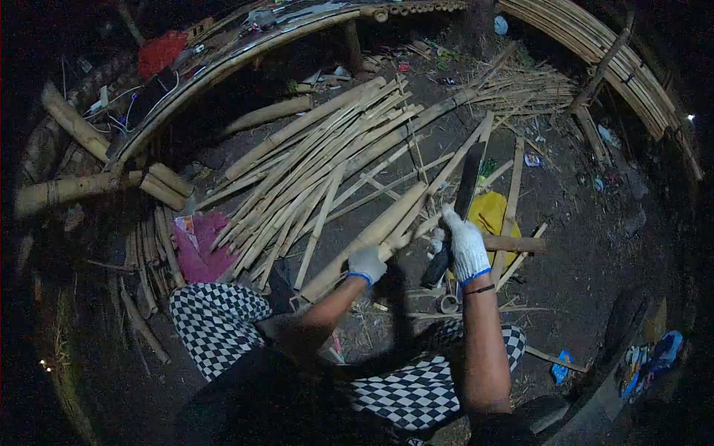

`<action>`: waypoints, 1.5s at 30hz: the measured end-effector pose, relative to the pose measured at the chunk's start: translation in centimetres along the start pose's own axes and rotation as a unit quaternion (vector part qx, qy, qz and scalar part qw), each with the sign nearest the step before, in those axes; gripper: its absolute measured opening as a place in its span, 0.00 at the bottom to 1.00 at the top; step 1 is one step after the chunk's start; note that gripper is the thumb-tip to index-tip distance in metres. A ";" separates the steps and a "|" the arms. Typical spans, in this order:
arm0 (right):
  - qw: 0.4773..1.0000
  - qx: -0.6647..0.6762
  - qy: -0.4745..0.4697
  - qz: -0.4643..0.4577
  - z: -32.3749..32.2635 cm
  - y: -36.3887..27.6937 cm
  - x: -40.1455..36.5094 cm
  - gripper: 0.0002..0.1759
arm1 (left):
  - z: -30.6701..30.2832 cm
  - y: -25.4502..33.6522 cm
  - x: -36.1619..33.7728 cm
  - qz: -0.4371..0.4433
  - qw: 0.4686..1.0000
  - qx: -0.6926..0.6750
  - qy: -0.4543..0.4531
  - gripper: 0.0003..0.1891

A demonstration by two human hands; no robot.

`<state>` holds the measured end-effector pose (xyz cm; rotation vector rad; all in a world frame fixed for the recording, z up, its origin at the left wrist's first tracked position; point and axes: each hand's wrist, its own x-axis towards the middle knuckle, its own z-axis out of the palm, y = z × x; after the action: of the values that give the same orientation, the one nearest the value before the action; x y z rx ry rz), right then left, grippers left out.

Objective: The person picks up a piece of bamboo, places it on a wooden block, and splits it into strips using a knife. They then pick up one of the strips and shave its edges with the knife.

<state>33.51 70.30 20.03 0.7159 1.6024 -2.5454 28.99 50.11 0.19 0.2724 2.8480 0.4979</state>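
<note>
My right hand (467,245), in a white knit glove with a blue cuff, is wrapped round the handle of a machete (471,175). Its dark, wide blade points up and away. My left hand (367,265), gloved the same way, is closed on a bamboo strip (416,232) beside a thick bamboo pole (357,253). The fingers are partly hidden, and the strip slants up to the right. A short round piece of wood (515,244) lies just right of my right wrist, and a dark object (436,266) is between my hands.
Many split bamboo strips (320,175) lie in a pile ahead and left. A yellow bag (489,212) and a magenta sack (202,249) are on the dirt. A curved bamboo bench (253,52) bounds the back left; thin slivers (528,91) heap at the back right. My checkered trouser legs (219,320) are close by.
</note>
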 end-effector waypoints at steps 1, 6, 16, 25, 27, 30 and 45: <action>1.000 -0.013 -0.001 0.006 0.1 0.0 0.1 0.16 | -3.0 1.1 -0.8 0.015 1.000 0.028 0.002 0.15; 1.000 0.012 0.011 0.001 0.6 0.3 0.6 0.13 | -8.0 -1.5 1.6 0.044 0.999 0.005 0.009 0.14; 0.999 0.012 -0.021 0.023 2.3 0.5 1.5 0.16 | -19.7 -13.1 -1.3 -0.024 0.990 0.078 0.115 0.23; 0.998 -0.020 -0.036 0.047 2.9 0.8 0.8 0.15 | -27.0 -27.0 -0.6 -0.078 0.965 0.166 0.190 0.30; 0.997 0.003 -0.049 0.059 2.8 1.4 0.9 0.19 | -26.7 -28.6 0.6 -0.141 0.937 0.291 0.130 0.38; 0.996 0.029 -0.044 0.066 2.6 2.3 1.1 0.18 | -25.1 -21.7 2.0 -0.280 0.909 0.306 0.040 0.49; 0.929 0.332 -0.050 0.157 0.9 3.0 1.8 0.15 | 8.8 6.7 5.9 0.092 0.990 0.005 -0.111 0.24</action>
<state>32.46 68.48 17.06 0.7778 0.5034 -2.7887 26.64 60.31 -6.64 0.5601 2.6230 0.4560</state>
